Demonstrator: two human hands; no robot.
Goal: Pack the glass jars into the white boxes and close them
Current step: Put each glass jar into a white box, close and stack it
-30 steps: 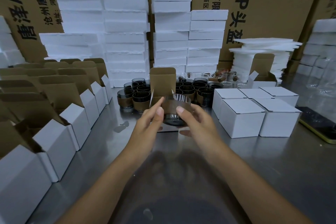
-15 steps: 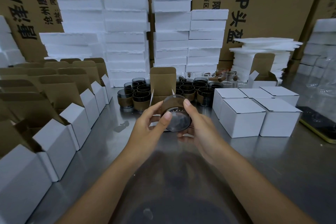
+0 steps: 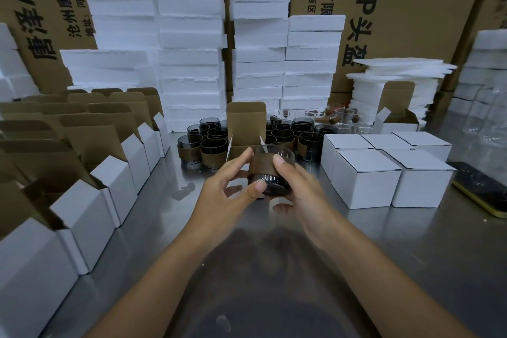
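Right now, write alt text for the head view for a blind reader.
The left hand and right hand hold a brown-wrapped glass jar above a steel table, before an open white box. More jars stand behind; open boxes line the left, closed boxes sit right.

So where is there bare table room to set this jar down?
Bare steel table runs down the middle, between the open boxes on the left and the closed white boxes on the right, nearer than the held jar. Behind it is crowded: jars around the central box.
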